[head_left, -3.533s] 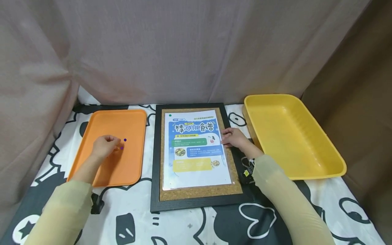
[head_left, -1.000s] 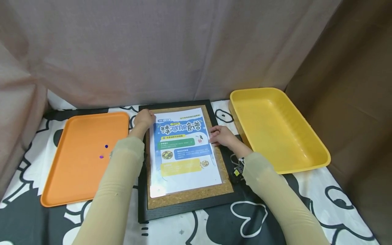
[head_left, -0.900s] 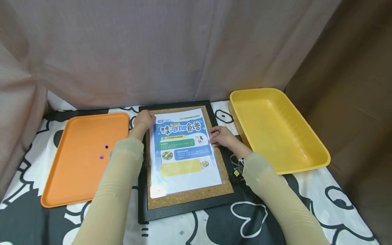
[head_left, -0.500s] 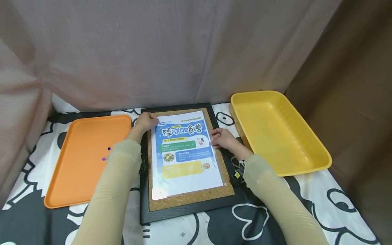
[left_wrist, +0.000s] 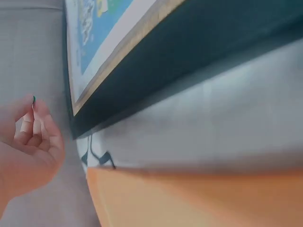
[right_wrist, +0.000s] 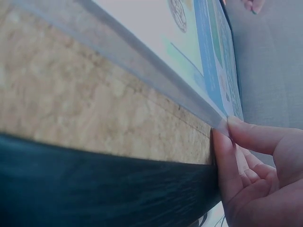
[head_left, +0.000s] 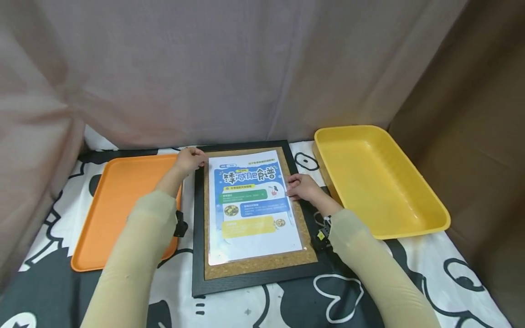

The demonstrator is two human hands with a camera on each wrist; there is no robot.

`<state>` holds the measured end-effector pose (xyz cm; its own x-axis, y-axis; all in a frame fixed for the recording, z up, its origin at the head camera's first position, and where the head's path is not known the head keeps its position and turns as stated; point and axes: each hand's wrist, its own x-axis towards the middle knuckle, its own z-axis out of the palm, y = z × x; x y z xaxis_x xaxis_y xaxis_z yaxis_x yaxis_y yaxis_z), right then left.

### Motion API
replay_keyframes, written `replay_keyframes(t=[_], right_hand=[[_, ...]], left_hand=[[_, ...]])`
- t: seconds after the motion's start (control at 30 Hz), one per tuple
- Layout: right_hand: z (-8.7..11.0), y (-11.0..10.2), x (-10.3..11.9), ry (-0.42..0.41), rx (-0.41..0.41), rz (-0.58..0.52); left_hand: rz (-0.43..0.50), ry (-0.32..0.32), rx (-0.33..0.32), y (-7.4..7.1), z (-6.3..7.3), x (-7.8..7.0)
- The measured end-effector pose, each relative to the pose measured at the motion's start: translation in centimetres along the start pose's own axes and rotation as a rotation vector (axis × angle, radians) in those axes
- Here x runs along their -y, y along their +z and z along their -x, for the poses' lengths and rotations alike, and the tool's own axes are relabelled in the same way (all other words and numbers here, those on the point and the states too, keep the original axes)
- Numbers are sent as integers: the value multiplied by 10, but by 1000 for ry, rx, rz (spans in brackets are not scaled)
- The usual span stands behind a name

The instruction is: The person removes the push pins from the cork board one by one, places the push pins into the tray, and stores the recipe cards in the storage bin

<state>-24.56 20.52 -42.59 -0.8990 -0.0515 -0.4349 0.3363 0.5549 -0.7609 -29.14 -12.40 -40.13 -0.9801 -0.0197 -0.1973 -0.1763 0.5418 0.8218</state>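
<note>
In the middle of the frame, a laminated poster (head_left: 254,207), printed in blue, green and yellow under large Chinese lettering, lies on a cork board (head_left: 262,263) with a black wooden frame (head_left: 262,279), a strip of bare cork showing around it. At the poster's right edge, the person's right hand (head_left: 304,187) has its grip clamped on the clear plastic margin; at the lower right of the right wrist view, the thumb presses from above and the forefinger lies beneath. The left hand (head_left: 189,159) is at the board's upper left corner in the head view, while the left wrist view places it in the lower left of that frame, apart from the corner and against the grey curtain (head_left: 246,68). Its thumb and forefinger are together, pinching a tiny green thing that looks like a pushpin (left_wrist: 33,99), though it is too small to be sure. Both arms wear pale yellow sleeves (head_left: 135,241), with a dark device (head_left: 180,224) at the left wrist and another with a bright yellow patch at the right. On the left of the frame, an orange tray (head_left: 116,196) lies partly behind the left arm; on the right stands a deep yellow tub (head_left: 381,182). All of these rest on a table covered by a black-and-white cartoon cloth (head_left: 231,314), with the curtain filling the upper part.
</note>
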Motion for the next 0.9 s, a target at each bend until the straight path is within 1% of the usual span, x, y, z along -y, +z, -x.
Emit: replay_keyframes(t=[0.07,0.17,0.3,0.4,0.47,0.53,0.7,0.83,0.9], right_hand=[[-1,0,0,0,2,4],[-1,-1,-2,-5,3,10],[-2,-2,-4,-6,4,6],[-3,-1,-4,-11,10,4],[-3,-1,-4,-11,11,2],[-2,-1,-4,-10,10,4],[-2,-1,-4,-19,12,0],[-2,-1,-3,-27,14,-4],[-3,-1,-4,-26,14,-6]], left_hand=[[29,-10,7,-6,6,0],[39,-9,17,-14,13,2],[41,-27,47,-26,23,5],[39,-45,46,-35,31,9],[54,-35,44,-39,35,12],[66,-24,44,-43,40,14],[62,-8,60,-52,52,19],[41,-22,65,-57,58,23],[30,-40,71,-59,61,25]])
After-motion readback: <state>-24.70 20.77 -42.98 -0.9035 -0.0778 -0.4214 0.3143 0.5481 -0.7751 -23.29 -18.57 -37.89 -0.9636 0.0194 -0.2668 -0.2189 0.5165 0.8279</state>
